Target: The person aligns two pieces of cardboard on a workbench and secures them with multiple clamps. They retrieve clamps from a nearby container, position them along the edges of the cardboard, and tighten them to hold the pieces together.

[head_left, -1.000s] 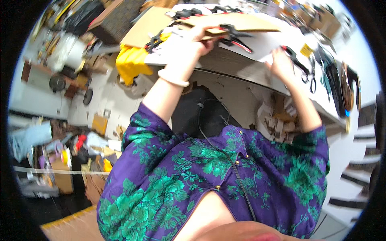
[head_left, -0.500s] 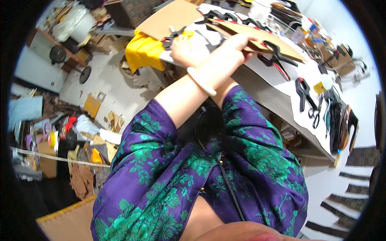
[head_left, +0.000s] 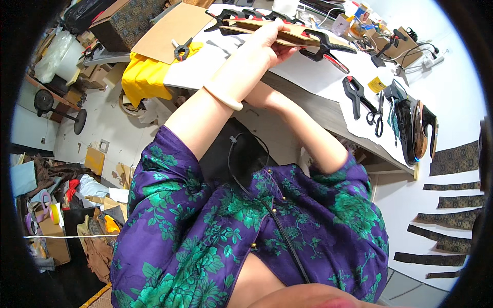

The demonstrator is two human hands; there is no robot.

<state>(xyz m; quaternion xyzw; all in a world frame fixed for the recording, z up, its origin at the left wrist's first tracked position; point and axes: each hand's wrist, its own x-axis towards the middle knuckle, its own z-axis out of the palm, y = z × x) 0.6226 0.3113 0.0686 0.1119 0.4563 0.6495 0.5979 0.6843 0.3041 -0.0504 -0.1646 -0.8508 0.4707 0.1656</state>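
Note:
My left hand (head_left: 272, 45) grips the near edge of a thin brown board assembly (head_left: 298, 37), thumb above and fingers curled beneath. Several black spring clamps (head_left: 251, 15) with red parts bite along its far edge and left end. Another black clamp (head_left: 324, 49) holds its right end. My right hand (head_left: 258, 95) is drawn back at the table's front edge, under my left forearm, which hides its fingers. Left of my hands, a small black clamp (head_left: 181, 50) rests by a flat brown sheet (head_left: 172, 31) and a yellow cloth (head_left: 144, 77).
On the white-covered table (head_left: 313, 77), to the right, lie a loose clamp (head_left: 358, 96), scissors (head_left: 377, 117) and a yellow-labelled bottle (head_left: 379, 82). A patterned box (head_left: 131, 25) stands far left. Scraps and fabric (head_left: 92, 179) are piled at left; dark patterned strips (head_left: 447, 218) hang at right.
My right hand has come back from beside the small clamp to below my left forearm. My left hand keeps hold of the board assembly. The view has shifted.

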